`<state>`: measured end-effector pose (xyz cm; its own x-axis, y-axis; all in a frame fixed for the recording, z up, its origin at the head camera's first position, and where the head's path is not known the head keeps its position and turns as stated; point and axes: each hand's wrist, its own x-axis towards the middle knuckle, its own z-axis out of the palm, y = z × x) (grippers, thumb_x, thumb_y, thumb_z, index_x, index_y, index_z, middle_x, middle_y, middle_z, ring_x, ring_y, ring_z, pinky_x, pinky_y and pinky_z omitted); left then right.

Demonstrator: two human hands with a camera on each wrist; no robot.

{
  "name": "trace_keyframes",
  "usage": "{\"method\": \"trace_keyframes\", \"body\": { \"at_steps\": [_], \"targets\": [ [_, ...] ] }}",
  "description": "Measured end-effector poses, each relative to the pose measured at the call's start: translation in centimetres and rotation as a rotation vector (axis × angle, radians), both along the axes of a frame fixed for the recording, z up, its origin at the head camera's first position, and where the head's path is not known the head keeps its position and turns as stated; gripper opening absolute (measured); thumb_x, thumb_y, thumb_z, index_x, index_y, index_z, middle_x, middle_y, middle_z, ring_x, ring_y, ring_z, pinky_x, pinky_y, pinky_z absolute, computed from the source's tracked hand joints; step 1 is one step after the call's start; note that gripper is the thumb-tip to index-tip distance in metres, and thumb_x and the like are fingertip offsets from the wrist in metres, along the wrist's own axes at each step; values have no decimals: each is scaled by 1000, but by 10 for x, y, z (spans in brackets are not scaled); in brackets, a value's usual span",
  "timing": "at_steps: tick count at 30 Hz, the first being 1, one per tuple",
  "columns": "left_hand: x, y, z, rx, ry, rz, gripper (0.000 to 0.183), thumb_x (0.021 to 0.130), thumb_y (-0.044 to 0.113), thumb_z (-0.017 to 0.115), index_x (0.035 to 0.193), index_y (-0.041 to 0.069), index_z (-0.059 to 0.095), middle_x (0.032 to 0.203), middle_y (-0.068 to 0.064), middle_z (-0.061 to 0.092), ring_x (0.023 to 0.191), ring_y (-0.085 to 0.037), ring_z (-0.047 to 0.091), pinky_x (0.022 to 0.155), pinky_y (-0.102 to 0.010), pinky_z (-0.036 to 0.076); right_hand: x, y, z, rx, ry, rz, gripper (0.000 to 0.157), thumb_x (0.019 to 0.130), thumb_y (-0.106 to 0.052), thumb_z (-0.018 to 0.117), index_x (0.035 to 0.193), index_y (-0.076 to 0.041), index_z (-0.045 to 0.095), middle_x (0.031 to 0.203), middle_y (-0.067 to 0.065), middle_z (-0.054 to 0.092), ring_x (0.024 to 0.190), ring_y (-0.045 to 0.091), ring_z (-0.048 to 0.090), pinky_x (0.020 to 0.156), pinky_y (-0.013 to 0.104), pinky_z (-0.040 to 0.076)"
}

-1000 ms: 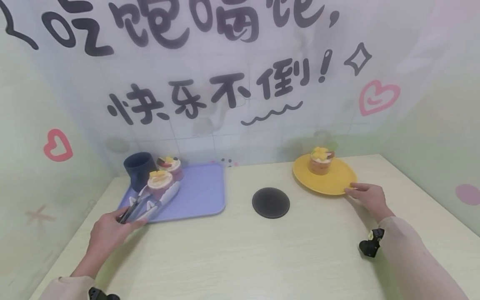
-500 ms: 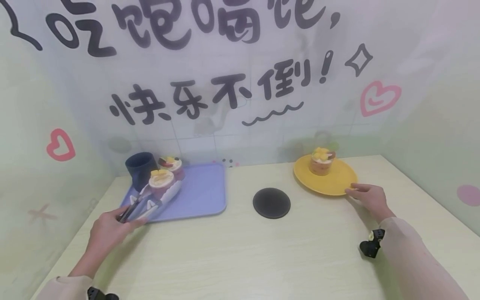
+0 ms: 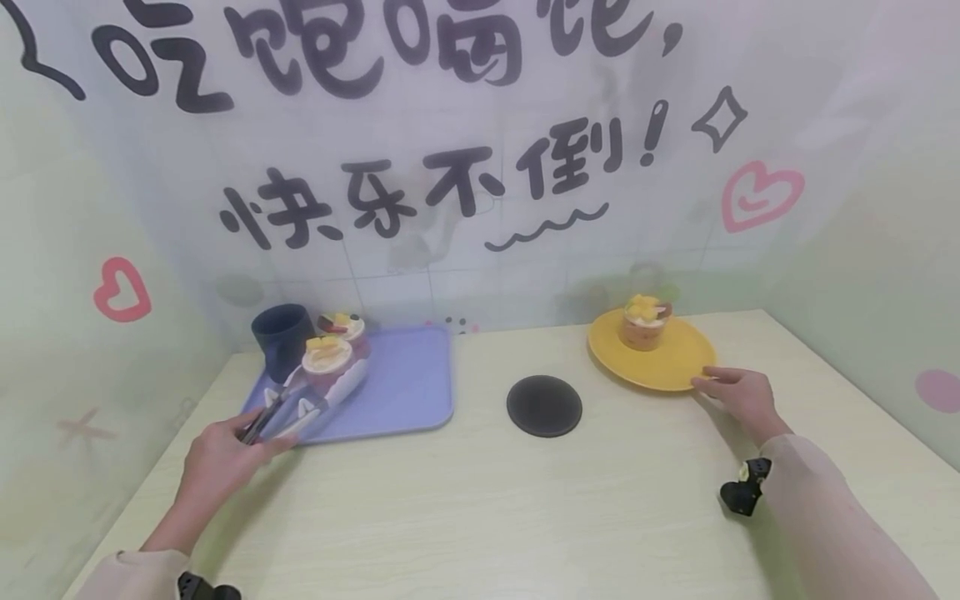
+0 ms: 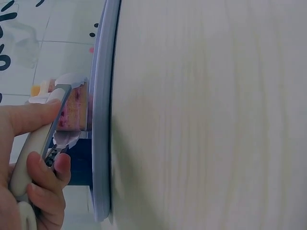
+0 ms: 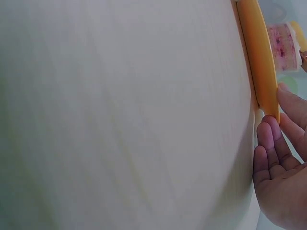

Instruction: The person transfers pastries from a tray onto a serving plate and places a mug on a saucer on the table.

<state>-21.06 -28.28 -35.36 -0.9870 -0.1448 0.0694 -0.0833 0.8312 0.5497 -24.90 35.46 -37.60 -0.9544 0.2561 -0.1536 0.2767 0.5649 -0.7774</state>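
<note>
My left hand [image 3: 221, 458] grips a pair of tongs [image 3: 273, 414] with pale handles, thumb on one arm and fingers curled round the other. The white tong heads sit around a dessert cup [image 3: 327, 358] with pink cake layers and yellow fruit on top, over the blue-purple tray [image 3: 408, 392]. A second dessert cup [image 3: 347, 329] stands just behind it. At the far right, my right hand [image 3: 742, 400] pinches the near rim of a yellow plate [image 3: 678, 362] between thumb and fingers. On that plate stands a third dessert cup [image 3: 642, 325] topped with yellow fruit.
A dark blue mug [image 3: 281, 337] stands on the tray's left part, beside the gripped cup. A round black coaster [image 3: 544, 406] lies on the table between tray and plate. A tiled wall [image 3: 450, 283] with black lettering rises directly behind.
The tongs and the dessert cup between them have shifted very slightly to the right. My right hand keeps its place at the plate's rim.
</note>
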Motion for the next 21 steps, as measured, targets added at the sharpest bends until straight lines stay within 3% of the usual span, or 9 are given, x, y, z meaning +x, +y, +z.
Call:
{"method": "trace_keyframes", "body": {
  "at_steps": [12, 21],
  "targets": [
    [-2, 1, 3, 4, -30, 4, 87, 75, 57, 66, 133, -4, 42, 124, -39, 39, 83, -35, 51, 54, -31, 37, 1, 0, 0, -10, 4, -6, 73, 85, -45, 59, 133, 6, 39, 135, 28, 35, 127, 46, 25, 99, 53, 26],
    [-2, 5, 3, 7, -8, -11, 86, 74, 55, 68, 131, -5, 44, 123, -39, 41, 88, -38, 52, 55, -31, 38, 2, -2, 1, -13, -3, -6, 73, 85, -46, 59, 133, 6, 39, 133, 28, 39, 126, 46, 27, 99, 54, 26]
  ]
}}
